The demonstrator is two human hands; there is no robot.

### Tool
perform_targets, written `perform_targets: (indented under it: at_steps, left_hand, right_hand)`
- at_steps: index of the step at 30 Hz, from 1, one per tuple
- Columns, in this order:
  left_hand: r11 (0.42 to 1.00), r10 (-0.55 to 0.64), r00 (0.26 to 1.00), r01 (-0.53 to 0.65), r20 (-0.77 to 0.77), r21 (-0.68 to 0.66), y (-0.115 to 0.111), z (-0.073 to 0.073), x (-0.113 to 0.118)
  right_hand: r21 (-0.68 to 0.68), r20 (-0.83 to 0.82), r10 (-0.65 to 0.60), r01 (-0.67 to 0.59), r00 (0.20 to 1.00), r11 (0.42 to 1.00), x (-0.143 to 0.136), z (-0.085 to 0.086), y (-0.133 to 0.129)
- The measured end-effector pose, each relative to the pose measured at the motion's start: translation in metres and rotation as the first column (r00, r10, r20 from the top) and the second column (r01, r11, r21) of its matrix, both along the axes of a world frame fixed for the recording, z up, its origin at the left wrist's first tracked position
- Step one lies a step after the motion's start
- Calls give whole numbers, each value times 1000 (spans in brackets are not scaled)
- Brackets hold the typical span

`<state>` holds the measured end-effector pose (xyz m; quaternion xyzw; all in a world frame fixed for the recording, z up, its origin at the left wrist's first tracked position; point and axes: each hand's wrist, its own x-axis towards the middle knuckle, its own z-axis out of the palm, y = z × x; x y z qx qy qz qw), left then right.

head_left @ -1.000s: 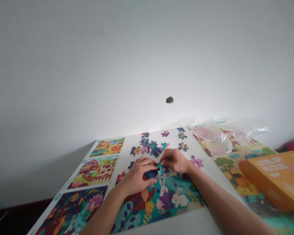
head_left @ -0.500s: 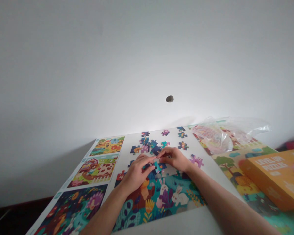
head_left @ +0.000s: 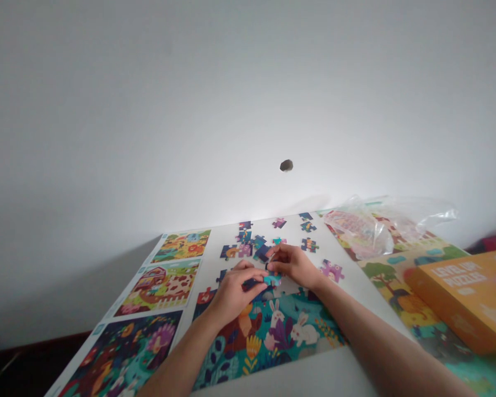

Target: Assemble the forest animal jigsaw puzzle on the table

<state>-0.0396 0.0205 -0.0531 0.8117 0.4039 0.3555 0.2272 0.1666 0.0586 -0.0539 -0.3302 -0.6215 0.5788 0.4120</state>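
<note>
My left hand (head_left: 237,289) pinches a teal puzzle piece (head_left: 272,280) between thumb and fingertips, just above the upper edge of a joined section of jigsaw puzzle (head_left: 285,328) showing white rabbits and plants. My right hand (head_left: 293,266) is closed too, its thumb and fingers pressed together on a small dark piece seen nearly edge-on beside the teal one. How far the two pieces touch is hidden by my fingers. Behind my hands lie loose puzzle pieces, among them a dark blue piece (head_left: 263,253) and a joined purple pair (head_left: 244,250).
A purple piece (head_left: 332,271) lies right of my right wrist. Along the left is a sheet of printed pictures (head_left: 157,286). To the right are an orange puzzle box (head_left: 467,298), an animal picture (head_left: 391,281) and crumpled clear plastic (head_left: 367,231). A white wall (head_left: 231,110) rises behind the table.
My right hand has lifted slightly, drawing apart from my left fingertips. The teal piece at my left fingertips now shows more clearly. The surrounding pieces stay put.
</note>
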Motion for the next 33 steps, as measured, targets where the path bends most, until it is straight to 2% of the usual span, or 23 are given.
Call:
perform_targets:
  at_steps: [3, 8, 12, 26, 33]
  left_hand:
    - [1000, -16, 998, 15, -58, -13, -1, 2, 0]
    - [993, -104, 978, 113, -182, 41, -5, 10, 1]
    - [989, -115, 966, 133, -232, 64, -7, 12, 1]
    - [987, -136, 975, 147, -176, 56, -4, 8, -1]
    - [990, -117, 977, 130, -179, 63, -4, 6, 0]
  right_hand:
    - [55, 91, -4, -1, 996, 998, 3, -3, 1]
    - [227, 287, -21, -46, 958, 973, 8, -5, 2]
    - [295, 348, -23, -87, 937, 951, 9, -3, 2]
    - [419, 464, -104, -115, 880, 901, 11, -3, 2]
    - [558, 567, -204, -190, 798, 807, 13, 0, 2]
